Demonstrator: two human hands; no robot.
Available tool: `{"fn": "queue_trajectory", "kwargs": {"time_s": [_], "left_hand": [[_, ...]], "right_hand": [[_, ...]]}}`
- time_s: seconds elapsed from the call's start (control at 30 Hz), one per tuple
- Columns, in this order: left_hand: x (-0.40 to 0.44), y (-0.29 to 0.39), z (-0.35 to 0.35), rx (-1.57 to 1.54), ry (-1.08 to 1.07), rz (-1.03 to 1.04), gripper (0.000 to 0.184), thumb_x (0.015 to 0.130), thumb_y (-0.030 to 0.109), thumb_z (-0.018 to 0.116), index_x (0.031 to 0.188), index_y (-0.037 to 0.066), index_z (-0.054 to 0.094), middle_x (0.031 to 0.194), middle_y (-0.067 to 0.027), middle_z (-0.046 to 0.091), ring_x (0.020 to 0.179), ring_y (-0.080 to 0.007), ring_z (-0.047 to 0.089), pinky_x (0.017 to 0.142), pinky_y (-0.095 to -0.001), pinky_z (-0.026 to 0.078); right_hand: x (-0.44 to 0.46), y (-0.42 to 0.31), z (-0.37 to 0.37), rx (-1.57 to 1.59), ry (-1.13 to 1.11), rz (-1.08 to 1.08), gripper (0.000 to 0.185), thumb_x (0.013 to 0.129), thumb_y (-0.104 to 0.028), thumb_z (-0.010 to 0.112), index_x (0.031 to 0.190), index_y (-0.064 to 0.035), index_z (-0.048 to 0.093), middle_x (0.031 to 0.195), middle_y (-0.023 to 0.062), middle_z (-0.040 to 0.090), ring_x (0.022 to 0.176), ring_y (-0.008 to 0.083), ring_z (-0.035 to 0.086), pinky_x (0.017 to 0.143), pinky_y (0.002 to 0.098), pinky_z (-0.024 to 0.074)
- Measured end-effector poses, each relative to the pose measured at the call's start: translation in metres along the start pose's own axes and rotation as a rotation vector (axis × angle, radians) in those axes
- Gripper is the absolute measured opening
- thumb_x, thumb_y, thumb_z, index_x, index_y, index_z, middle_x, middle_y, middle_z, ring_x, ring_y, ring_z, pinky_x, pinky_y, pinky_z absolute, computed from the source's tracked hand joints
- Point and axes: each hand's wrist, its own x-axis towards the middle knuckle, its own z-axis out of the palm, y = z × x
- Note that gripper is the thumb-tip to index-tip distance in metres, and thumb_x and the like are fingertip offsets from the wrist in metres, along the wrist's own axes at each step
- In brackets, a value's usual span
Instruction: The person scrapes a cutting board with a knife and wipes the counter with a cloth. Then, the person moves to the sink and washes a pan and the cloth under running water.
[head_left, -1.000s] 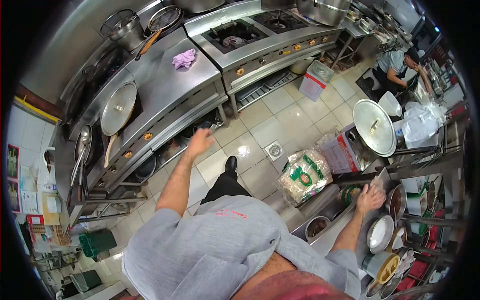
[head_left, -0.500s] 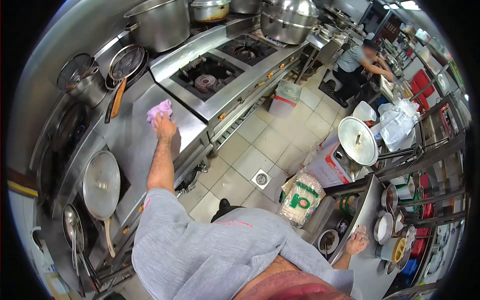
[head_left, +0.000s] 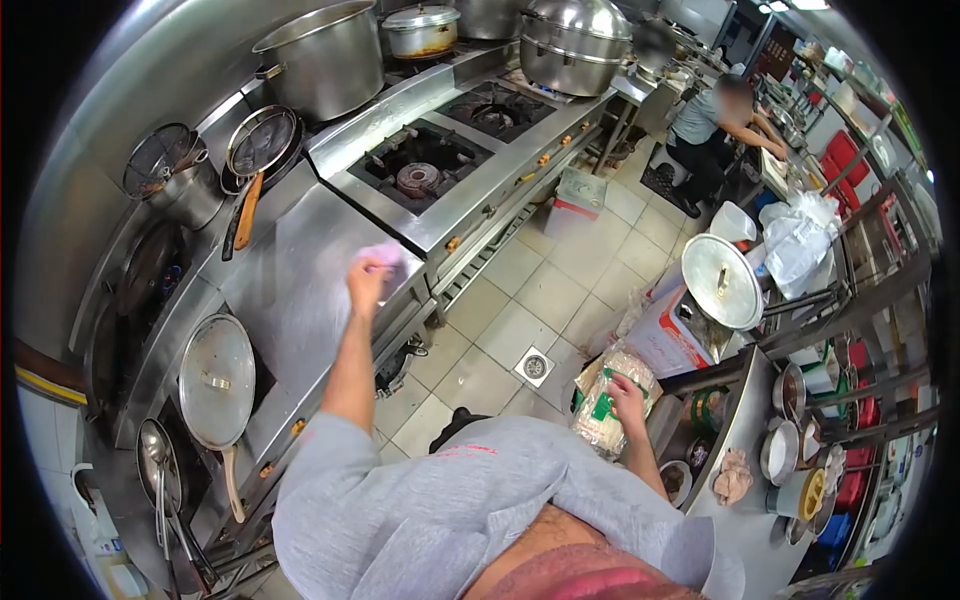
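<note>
My left hand (head_left: 368,284) is closed on a pink cloth (head_left: 388,256), which is blurred, near the front right corner of the steel counter (head_left: 290,260). Above the plastic-wrapped pack with green print (head_left: 607,425) is my right hand (head_left: 628,396), its fingers partly spread and nothing seen in them. A crumpled beige cloth (head_left: 733,476) lies on the steel worktop at the right, apart from both hands.
Gas burners (head_left: 418,178) adjoin the counter, with large pots (head_left: 325,65) behind. A lidded pan (head_left: 217,385) sits at the left. Boxes (head_left: 665,335) and a round lid (head_left: 721,281) stand at the right. A co-worker (head_left: 695,140) sits farther back.
My left hand has taken hold of the pink cloth and moved it right, to the counter's front edge. My right hand has let go of the beige cloth and moved left over the pack.
</note>
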Motion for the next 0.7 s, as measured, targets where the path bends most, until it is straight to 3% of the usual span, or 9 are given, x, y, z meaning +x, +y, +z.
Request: {"fn": "queue_trajectory", "kwargs": {"time_s": [0.1,0.13,0.17,0.23,0.3,0.43,0.53,0.67,0.7], "left_hand": [[-0.101,0.058,0.053,-0.281,-0.335,-0.092,0.015,0.065,0.002,0.064,0.079,0.006,0.062,0.086,-0.0021,0.059,0.08,-0.0127,0.054,0.071,-0.0274,0.045],[-0.138,0.088,0.071,-0.373,-0.485,-0.029,0.015,0.065,0.003,0.066,0.079,0.006,0.062,0.086,-0.003,0.059,0.086,-0.0139,0.054,0.074,-0.0286,0.046],[-0.169,0.105,0.087,-0.314,-0.605,0.358,0.018,0.069,0.006,0.067,0.086,0.004,0.061,0.097,-0.006,0.057,0.092,-0.0167,0.054,0.077,-0.0286,0.047],[-0.232,0.152,0.102,-0.427,-1.052,0.326,0.026,0.073,0.011,0.067,0.096,0.004,0.06,0.11,-0.0087,0.052,0.093,-0.0188,0.053,0.077,-0.0291,0.046],[-0.264,0.185,0.094,-0.347,-1.082,0.432,0.03,0.074,0.013,0.067,0.102,0.005,0.059,0.112,-0.009,0.05,0.092,-0.0182,0.053,0.076,-0.0288,0.046],[-0.29,0.188,0.082,-0.174,-1.041,0.475,0.033,0.075,0.015,0.067,0.105,0.006,0.06,0.095,-0.0065,0.053,0.078,-0.0138,0.051,0.069,-0.0268,0.045],[-0.305,0.194,0.054,-0.065,-0.849,0.431,0.024,0.076,0.012,0.066,0.099,0.005,0.063,0.079,-0.0026,0.055,0.066,-0.011,0.05,0.061,-0.0239,0.043],[-0.317,0.23,0.013,-0.078,-0.671,0.45,0.02,0.075,0.007,0.066,0.095,0.003,0.064,0.074,-0.003,0.055,0.061,-0.0099,0.049,0.056,-0.0218,0.042],[-0.319,0.247,0.001,-0.064,-0.587,0.496,0.02,0.074,0.005,0.067,0.093,0.003,0.064,0.075,-0.0031,0.056,0.062,-0.0099,0.051,0.057,-0.022,0.042]], "right_hand": [[-0.021,-0.072,0.04,0.552,-0.253,0.227,0.052,0.087,-0.039,0.053,0.127,-0.0079,0.044,0.105,0.0081,0.057,0.085,0.0215,0.058,0.072,0.0382,0.0474],[-0.03,-0.088,0.044,0.734,-0.282,0.301,0.051,0.086,-0.041,0.052,0.125,-0.0086,0.044,0.114,0.0137,0.053,0.095,0.0278,0.055,0.076,0.0427,0.0464],[-0.036,-0.095,0.042,0.913,-0.309,0.376,0.051,0.086,-0.043,0.051,0.124,-0.0093,0.045,0.124,0.0194,0.048,0.104,0.0341,0.053,0.079,0.0471,0.0455],[-0.042,-0.088,0.027,1.175,-0.513,0.263,0.049,0.085,-0.042,0.051,0.12,-0.0071,0.047,0.119,0.0199,0.051,0.102,0.035,0.054,0.079,0.0471,0.0462],[-0.046,-0.062,-0.008,1.47,-0.645,0.11,0.039,0.083,-0.031,0.055,0.109,-0.0031,0.052,0.103,0.0166,0.059,0.094,0.0312,0.058,0.077,0.0421,0.0499],[-0.101,-0.015,-0.125,1.149,0.235,0.009,0.024,0.079,-0.015,0.06,0.101,-0.0044,0.059,0.095,0.0066,0.062,0.084,0.018,0.061,0.075,0.0296,0.0513],[-0.161,0.036,-0.215,0.805,0.504,0.022,0.027,0.076,-0.013,0.062,0.101,-0.0032,0.061,0.089,0.0047,0.063,0.077,0.016,0.06,0.07,0.0263,0.0478],[-0.225,0.08,-0.282,0.137,0.628,0.117,0.038,0.071,-0.015,0.067,0.106,-0.0015,0.059,0.106,0.0089,0.056,0.096,0.0207,0.054,0.082,0.0305,0.0433],[-0.242,0.054,-0.278,-0.412,0.887,0.256,0.041,0.071,-0.018,0.068,0.107,-0.0012,0.059,0.106,0.0096,0.055,0.097,0.0221,0.052,0.084,0.0317,0.0419]]}}
